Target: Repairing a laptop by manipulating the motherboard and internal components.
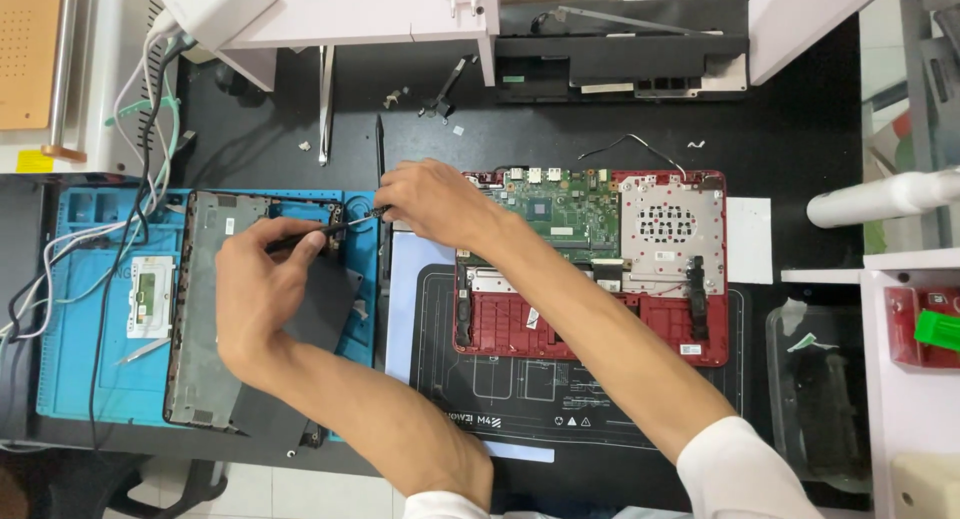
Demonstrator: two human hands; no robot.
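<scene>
Left hand (262, 294) grips a screwdriver (312, 238) (dark-handled) — right hand (432, 201) beside.

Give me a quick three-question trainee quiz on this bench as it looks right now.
1. True or false: the red laptop base has its circuit board exposed.
2. What lies under the grey laptop panel: A) blue mat B) red tray C) white towel?
3. Which hand grips the black screwdriver?

Key: 1. True. 2. A. 3. The left hand; the right hand pinches a small part by the panel's top corner.
</scene>
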